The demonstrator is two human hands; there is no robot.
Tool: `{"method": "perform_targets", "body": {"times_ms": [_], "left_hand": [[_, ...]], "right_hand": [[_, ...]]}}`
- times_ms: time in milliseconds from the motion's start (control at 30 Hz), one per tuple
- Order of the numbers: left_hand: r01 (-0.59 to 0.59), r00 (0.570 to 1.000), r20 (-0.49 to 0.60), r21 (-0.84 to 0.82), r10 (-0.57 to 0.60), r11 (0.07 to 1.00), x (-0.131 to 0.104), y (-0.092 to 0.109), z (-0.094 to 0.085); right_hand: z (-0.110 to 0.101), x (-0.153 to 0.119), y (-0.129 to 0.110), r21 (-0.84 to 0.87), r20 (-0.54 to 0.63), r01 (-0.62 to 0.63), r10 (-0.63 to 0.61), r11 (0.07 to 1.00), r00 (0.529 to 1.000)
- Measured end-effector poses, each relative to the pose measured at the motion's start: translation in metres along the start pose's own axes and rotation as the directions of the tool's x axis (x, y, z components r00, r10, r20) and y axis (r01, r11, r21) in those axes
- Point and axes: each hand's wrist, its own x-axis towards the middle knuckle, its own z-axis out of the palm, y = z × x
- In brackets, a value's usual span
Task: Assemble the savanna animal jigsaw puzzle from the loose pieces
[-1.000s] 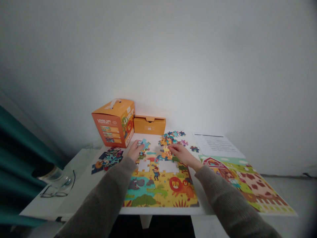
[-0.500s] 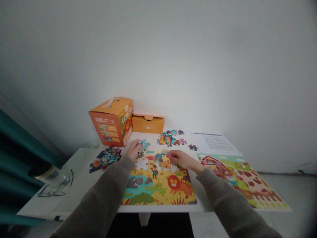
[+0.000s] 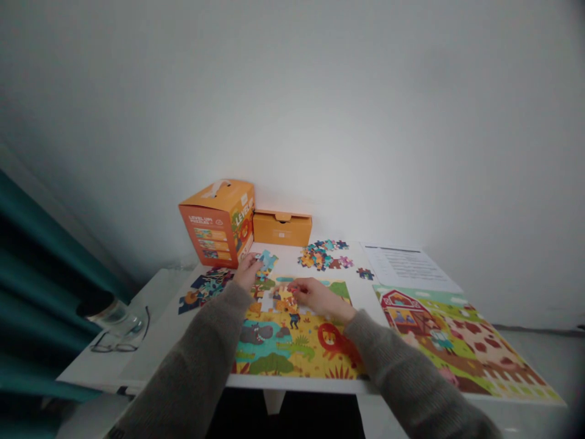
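A jungle-animal jigsaw puzzle lies in front of me, with a hippo, a crocodile and a red-maned lion on it. A white gap shows in its upper left part. My left hand is raised beyond the puzzle's upper left corner, its fingers closed on a light blue puzzle piece. Pinched in my right hand is a yellow-orange puzzle piece, held right over or against the puzzle beside the gap. Whether that piece lies flat I cannot tell.
Loose pieces lie in a dark pile at left and a colourful pile behind. Orange boxes, a large puzzle box and a low box, stand by the wall. A farm puzzle, paper sheet, glasses and jar flank them.
My right hand has moved left across the puzzle with the yellow-orange piece, uncovering the puzzle's upper right part. My left hand still holds the blue piece. The whole view has shifted slightly.
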Motion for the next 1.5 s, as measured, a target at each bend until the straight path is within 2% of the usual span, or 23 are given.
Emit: {"method": "perform_targets", "body": {"times_ms": [167, 333, 533, 900, 967, 1033, 1133, 1200, 1233, 1300, 1367, 1433, 1500], "left_hand": [[-0.026, 0.999, -0.028, -0.104, 0.024, 0.994, 0.005, 0.005, -0.005], [-0.004, 1.0, -0.021, -0.099, 0.002, 0.995, 0.001, 0.007, -0.003], [-0.016, 1.0, -0.013, -0.094, 0.014, 0.995, -0.001, 0.006, -0.002], [0.041, 0.999, 0.026, 0.019, -0.041, 0.999, 0.002, 0.0, -0.003], [0.026, 0.999, 0.033, 0.045, -0.028, 0.999, 0.004, -0.002, -0.004], [0.002, 1.0, 0.026, 0.082, -0.004, 0.997, 0.006, -0.005, -0.005], [-0.058, 0.998, 0.033, 0.127, 0.054, 0.99, 0.007, -0.01, -0.005], [-0.094, 0.993, 0.087, 0.15, 0.081, 0.984, 0.006, -0.013, -0.004], [-0.105, 0.988, 0.126, 0.158, 0.086, 0.982, 0.005, -0.014, -0.004], [-0.116, 0.979, 0.188, 0.168, 0.083, 0.979, 0.004, -0.017, -0.002], [-0.124, 0.975, 0.204, 0.167, 0.089, 0.978, 0.004, -0.018, -0.002], [-0.143, 0.982, 0.15, 0.167, 0.118, 0.976, 0.006, -0.017, -0.003], [-0.157, 0.988, 0.032, 0.168, 0.154, 0.973, 0.009, -0.013, -0.005]], "right_hand": [[0.017, 0.02, -0.017, -0.05, 0.012, -0.035, 0.035, 0.998, 0.999], [0.021, 0.031, -0.025, -0.115, 0.022, -0.018, 0.021, 0.993, 1.0], [0.023, 0.031, -0.025, -0.209, 0.011, 0.015, -0.013, 0.978, 1.0], [0.03, 0.026, -0.028, -0.44, -0.054, 0.039, -0.07, 0.897, 0.996], [0.028, 0.027, -0.025, -0.42, -0.084, 0.048, -0.092, 0.906, 0.992], [0.024, 0.029, -0.022, -0.337, -0.164, 0.024, -0.083, 0.941, 0.983], [0.018, 0.036, -0.018, 0.038, -0.267, -0.041, 0.05, 0.998, 0.962], [0.016, 0.042, -0.017, 0.305, -0.258, -0.027, 0.11, 0.952, 0.96], [0.016, 0.046, -0.017, 0.38, -0.245, -0.006, 0.107, 0.925, 0.964], [0.016, 0.055, -0.016, 0.422, -0.235, 0.033, 0.074, 0.906, 0.969], [0.018, 0.065, -0.014, 0.387, -0.247, 0.026, 0.077, 0.922, 0.966], [0.017, 0.077, -0.01, 0.313, -0.287, -0.039, 0.134, 0.949, 0.949], [0.015, 0.089, -0.004, 0.232, -0.341, -0.12, 0.196, 0.965, 0.919]]}}
